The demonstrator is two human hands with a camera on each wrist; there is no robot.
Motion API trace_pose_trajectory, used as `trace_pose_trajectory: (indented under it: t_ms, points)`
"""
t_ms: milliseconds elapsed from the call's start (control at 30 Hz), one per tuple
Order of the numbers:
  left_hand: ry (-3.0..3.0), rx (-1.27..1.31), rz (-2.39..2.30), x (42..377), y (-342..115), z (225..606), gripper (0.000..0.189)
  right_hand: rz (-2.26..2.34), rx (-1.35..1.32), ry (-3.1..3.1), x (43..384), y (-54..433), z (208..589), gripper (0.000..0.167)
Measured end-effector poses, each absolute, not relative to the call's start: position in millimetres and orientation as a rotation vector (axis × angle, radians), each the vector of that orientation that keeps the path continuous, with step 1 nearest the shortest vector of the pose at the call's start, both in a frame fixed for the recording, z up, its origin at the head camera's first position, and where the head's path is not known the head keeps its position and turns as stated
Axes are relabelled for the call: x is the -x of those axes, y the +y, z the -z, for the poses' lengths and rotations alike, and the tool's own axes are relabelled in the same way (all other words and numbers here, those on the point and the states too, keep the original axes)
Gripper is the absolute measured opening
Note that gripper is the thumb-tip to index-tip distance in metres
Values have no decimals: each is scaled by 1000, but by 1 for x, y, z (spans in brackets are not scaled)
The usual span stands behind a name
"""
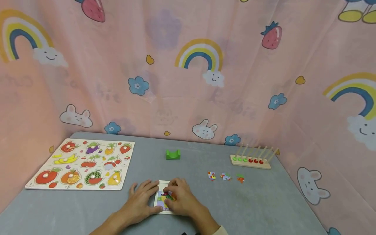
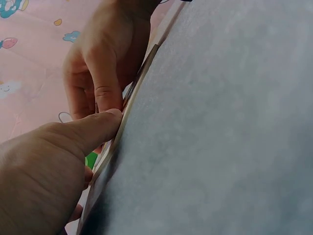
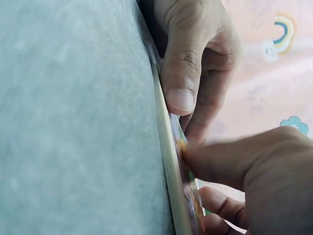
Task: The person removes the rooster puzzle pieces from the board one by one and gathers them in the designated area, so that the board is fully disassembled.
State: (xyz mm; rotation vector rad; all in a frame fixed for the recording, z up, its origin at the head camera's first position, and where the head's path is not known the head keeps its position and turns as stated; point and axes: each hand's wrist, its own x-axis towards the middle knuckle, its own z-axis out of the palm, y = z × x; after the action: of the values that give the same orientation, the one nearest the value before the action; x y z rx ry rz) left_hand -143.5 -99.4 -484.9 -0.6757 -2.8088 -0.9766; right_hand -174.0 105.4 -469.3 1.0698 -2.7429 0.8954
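Note:
A small jigsaw tray (image 1: 164, 183) with a pale frame lies in front of me, its picture partly filled with colourful pieces. My left hand (image 1: 139, 200) steadies it from the left; the thumb rests on the near edge and the loosely extended fingers lie along the left side. Over the right part of the tray, my right hand (image 1: 183, 197) pinches a jigsaw piece (image 1: 168, 196) between thumb and bent fingers, low at the picture. Much of that piece is hidden by the fingers. In the right wrist view the right thumb (image 3: 215, 159) comes right down at the tray's surface.
Three loose jigsaw pieces (image 1: 226, 176) lie in a row to the right. Behind them stands a wooden peg rack (image 1: 251, 162) with green and red beads. A green notched block (image 1: 173, 155) sits beyond the tray. At left lies a fruit knob puzzle board (image 1: 85, 164). A pink curtain (image 1: 176, 107) surrounds the table.

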Motion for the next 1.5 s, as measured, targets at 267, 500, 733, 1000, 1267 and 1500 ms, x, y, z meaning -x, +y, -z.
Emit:
trace_pose_trajectory:
  t_ms: [267, 500, 733, 1000, 1267, 1500]
  points:
    - [-2805, 670, 967, 143, -100, 483, 71, -995, -1011, -2653, 175, 103, 474, 24]
    - [-2798, 675, 947, 143, -99, 483, 70, -949, -1113, -2514, 176, 104, 476, 23]
    - [-2788, 684, 950, 142, -100, 485, 70, -870, -1165, -2573, 173, 105, 474, 29]
    - [-2790, 684, 950, 141, -101, 484, 70, -940, -1170, -2536, 175, 104, 473, 28]
    - [-2804, 675, 946, 143, -99, 485, 70, -1105, -1164, -2556, 176, 113, 455, 30]
    - [-2810, 676, 968, 143, -99, 485, 72, -1238, -1145, -2547, 173, 127, 434, 30]
